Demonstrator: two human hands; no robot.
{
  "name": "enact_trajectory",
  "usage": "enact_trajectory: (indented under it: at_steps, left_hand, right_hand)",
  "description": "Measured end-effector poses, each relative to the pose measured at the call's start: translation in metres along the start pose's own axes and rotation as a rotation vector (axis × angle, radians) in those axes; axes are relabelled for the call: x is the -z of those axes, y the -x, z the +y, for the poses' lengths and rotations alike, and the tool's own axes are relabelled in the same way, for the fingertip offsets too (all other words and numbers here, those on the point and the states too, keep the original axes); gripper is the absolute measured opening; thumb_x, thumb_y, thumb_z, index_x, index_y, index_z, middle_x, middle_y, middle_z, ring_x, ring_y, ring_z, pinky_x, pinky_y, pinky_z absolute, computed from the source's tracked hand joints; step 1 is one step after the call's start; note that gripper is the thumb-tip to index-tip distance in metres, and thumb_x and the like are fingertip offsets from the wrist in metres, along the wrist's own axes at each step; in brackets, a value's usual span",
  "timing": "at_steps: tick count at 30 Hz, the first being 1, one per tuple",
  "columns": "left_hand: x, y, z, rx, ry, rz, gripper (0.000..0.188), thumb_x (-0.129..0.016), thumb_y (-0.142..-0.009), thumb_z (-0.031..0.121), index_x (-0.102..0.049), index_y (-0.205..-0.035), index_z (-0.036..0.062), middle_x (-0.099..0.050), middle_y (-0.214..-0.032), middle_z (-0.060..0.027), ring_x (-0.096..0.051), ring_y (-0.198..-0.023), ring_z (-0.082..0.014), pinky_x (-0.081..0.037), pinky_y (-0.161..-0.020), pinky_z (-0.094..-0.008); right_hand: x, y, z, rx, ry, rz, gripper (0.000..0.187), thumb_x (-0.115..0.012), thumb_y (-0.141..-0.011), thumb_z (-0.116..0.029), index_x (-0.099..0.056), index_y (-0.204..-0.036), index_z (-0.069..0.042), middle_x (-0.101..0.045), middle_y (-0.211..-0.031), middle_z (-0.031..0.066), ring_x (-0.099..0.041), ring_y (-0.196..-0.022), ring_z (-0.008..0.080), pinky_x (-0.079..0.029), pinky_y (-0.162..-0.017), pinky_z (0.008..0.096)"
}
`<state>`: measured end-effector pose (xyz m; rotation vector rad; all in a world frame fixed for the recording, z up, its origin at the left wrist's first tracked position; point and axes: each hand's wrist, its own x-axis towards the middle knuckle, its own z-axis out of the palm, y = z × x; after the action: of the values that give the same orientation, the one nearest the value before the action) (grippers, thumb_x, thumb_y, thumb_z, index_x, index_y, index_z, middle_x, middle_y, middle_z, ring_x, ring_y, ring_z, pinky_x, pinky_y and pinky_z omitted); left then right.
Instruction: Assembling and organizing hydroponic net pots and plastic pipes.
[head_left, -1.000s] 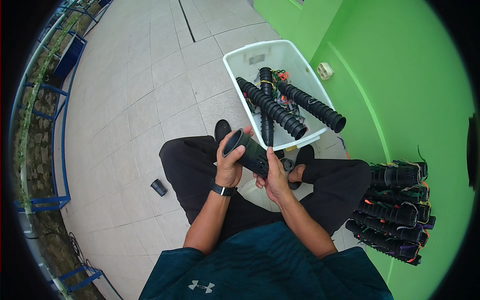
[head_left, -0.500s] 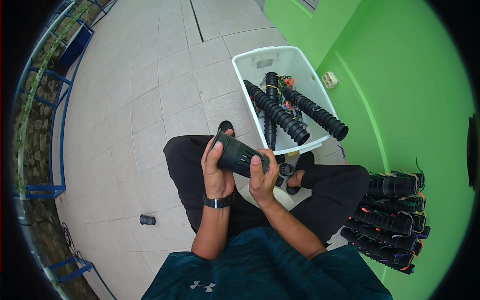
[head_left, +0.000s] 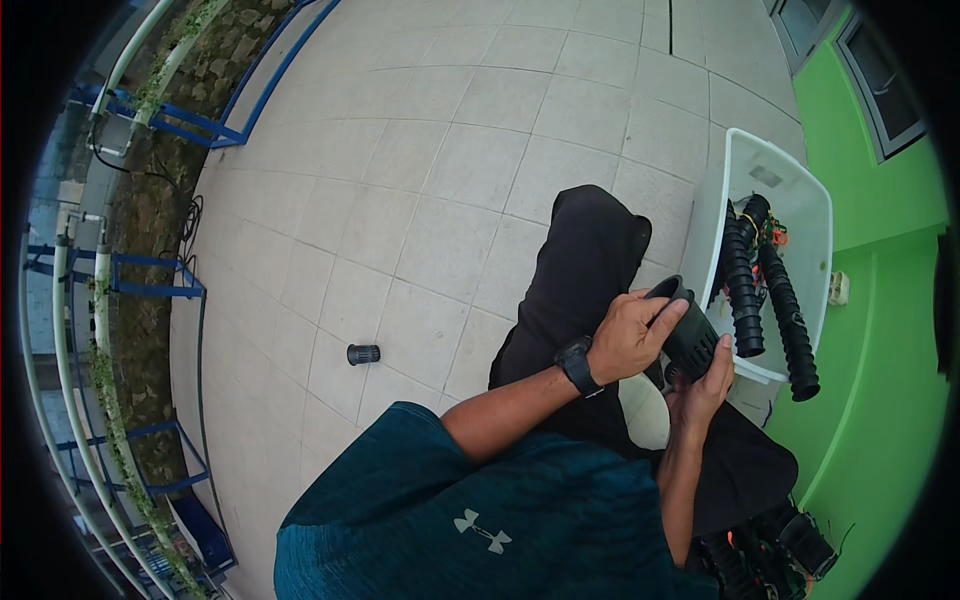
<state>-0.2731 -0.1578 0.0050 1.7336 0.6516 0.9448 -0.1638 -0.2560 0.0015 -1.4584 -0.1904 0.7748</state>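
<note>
Both hands hold a black slotted net pot (head_left: 688,335) tilted above my lap, its wide mouth toward the upper left. My left hand (head_left: 628,338) is closed round the upper end, near the rim. Lower down, the fingers of my right hand (head_left: 708,388) grip the slotted end; some of them are hidden behind it. A smaller black slotted pot (head_left: 363,354) lies on its side on the tiles to my left.
A white plastic bin (head_left: 712,235) stands at the right, holding long black ribbed stacks (head_left: 742,290) and colourful tangled bits. More black bundles (head_left: 765,550) lie by the green wall (head_left: 865,330). Blue metal frames (head_left: 155,275) with white pipes line the far left.
My view has swung left, so the bin and my hands sit further right in the picture. The net pot stays in both hands and now points more steeply downward.
</note>
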Motion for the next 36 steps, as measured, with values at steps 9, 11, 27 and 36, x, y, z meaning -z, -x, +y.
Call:
enact_trajectory:
  at_steps: [9,11,27,36]
  left_hand:
    - [0.091,-0.035,0.005,0.321,0.55,0.206,0.039,-0.049,-0.104,0.031,-0.069,-0.093,-0.0008,-0.069,-0.082,-0.0029,-0.061,-0.071,-0.0063,-0.049,-0.069,-0.0223]
    - [0.086,-0.037,0.002,0.338,0.571,0.088,0.034,-0.052,-0.103,0.028,-0.069,-0.093,0.0001,-0.07,-0.084,-0.0027,-0.061,-0.076,-0.0062,-0.048,-0.075,-0.0231]
    - [0.07,0.013,-0.028,0.529,0.667,-0.114,0.025,-0.063,-0.095,0.007,-0.06,-0.118,0.0006,-0.068,-0.107,-0.0064,-0.063,-0.099,-0.0109,-0.05,-0.09,-0.0266]
    - [0.044,0.089,0.014,0.249,0.498,0.12,0.033,-0.08,-0.079,0.014,-0.061,-0.1,-0.0026,-0.067,-0.083,-0.0096,-0.064,-0.077,-0.0137,-0.054,-0.065,-0.0281]
  right_hand:
    - [0.081,-0.024,-0.013,0.482,0.74,0.0,0.042,-0.07,-0.087,-0.028,-0.055,-0.117,-0.002,-0.059,-0.098,0.0128,-0.058,-0.09,0.0205,-0.046,-0.081,0.0326]
    - [0.092,-0.026,0.013,0.412,0.931,-0.062,0.048,-0.073,-0.083,-0.027,-0.056,-0.122,-0.006,-0.06,-0.107,0.0161,-0.061,-0.096,0.0302,-0.048,-0.083,0.0383]
    - [0.072,-0.06,0.118,-0.301,0.506,-0.332,0.068,-0.072,-0.087,-0.029,-0.042,-0.144,-0.008,-0.057,-0.131,0.0151,-0.063,-0.108,0.0277,-0.051,-0.087,0.0352]
    - [0.007,0.015,-0.006,-0.044,0.27,-0.628,0.058,-0.062,-0.097,-0.029,-0.036,-0.145,-0.009,-0.056,-0.125,0.0102,-0.058,-0.104,0.0191,-0.048,-0.083,0.031]
